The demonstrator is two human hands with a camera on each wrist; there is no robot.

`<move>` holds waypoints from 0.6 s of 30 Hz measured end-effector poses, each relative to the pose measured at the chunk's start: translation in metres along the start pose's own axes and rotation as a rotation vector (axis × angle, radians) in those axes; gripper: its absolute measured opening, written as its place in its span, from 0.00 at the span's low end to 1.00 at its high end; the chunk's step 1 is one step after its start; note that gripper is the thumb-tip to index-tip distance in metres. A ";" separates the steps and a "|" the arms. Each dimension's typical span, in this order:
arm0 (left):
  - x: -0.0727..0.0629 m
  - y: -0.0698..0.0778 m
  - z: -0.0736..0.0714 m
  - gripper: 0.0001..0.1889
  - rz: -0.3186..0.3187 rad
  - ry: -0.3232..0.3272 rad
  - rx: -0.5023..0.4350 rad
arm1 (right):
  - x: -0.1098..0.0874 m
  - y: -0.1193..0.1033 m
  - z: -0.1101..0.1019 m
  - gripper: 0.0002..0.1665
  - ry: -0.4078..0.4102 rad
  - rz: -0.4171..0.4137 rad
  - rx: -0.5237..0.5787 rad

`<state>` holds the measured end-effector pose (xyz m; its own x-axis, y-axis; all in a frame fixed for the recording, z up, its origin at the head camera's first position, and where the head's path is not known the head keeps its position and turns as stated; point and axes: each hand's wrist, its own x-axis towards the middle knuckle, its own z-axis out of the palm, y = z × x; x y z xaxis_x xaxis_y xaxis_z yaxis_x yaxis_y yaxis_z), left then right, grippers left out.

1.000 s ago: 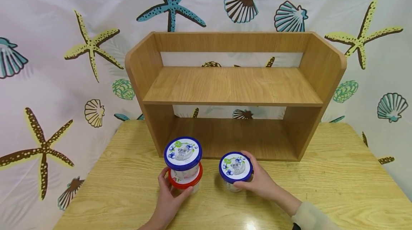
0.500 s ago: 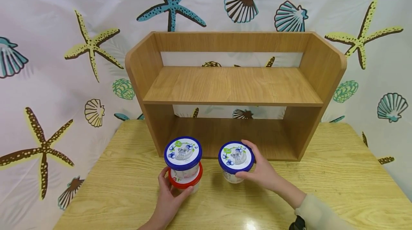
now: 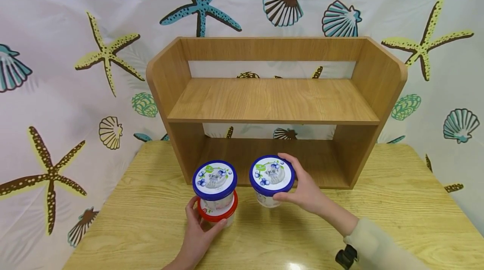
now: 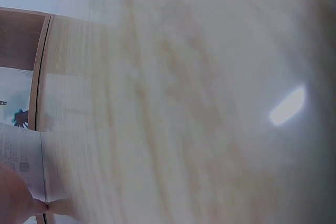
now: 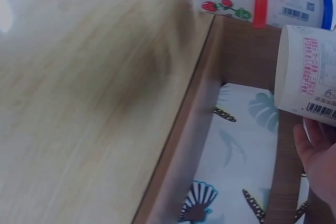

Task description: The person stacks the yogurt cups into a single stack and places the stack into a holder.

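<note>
The right hand [image 3: 308,194] grasped a white round tub with a blue-rimmed lid [image 3: 272,175], thumb and fingers curled about its lid edge, and held it upright and clear of the pale wood-grain counter [image 3: 143,219], in front of a two-tier brown wooden shelf unit [image 3: 272,100]. Just to its left stood a stack of two: a white tub with a red-rimmed lid [image 3: 217,218] on the counter, gripped round its sides by the left hand [image 3: 198,236], and a second white blue-lidded tub [image 3: 214,180] on top, set slightly off centre. The step in hand looked like carrying one tub while steadying the stack; the next move would probably call for a level tub and a motionless left hand, since a knock could topple the upper tub. Both blue-rimmed lids carried blueberry pictures, a green patch and dark Chinese lettering starting 牛奶 ("milk"), the remaining characters too blurred to settle. From the right wrist, strawberries showed on the lower tub, a barcode and a square code on the one above, and red Chinese print over a barcode on the lifted tub, its digits mostly unclear. No brand name could be made out.
</note>
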<state>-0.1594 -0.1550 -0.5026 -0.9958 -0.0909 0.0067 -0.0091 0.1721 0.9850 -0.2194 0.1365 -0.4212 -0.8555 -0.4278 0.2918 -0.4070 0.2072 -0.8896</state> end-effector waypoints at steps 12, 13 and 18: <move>-0.001 -0.001 0.000 0.51 0.015 -0.002 0.005 | 0.024 -0.033 -0.010 0.65 0.008 -0.105 -0.011; 0.000 -0.002 0.000 0.51 0.015 -0.002 0.002 | 0.026 -0.036 -0.010 0.65 0.008 -0.113 -0.009; 0.001 -0.003 0.000 0.51 0.017 -0.003 -0.011 | 0.038 -0.050 -0.009 0.67 0.014 -0.159 -0.012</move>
<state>-0.1601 -0.1556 -0.5055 -0.9961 -0.0852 0.0234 0.0092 0.1626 0.9866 -0.2345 0.1180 -0.3622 -0.7841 -0.4441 0.4335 -0.5416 0.1484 -0.8275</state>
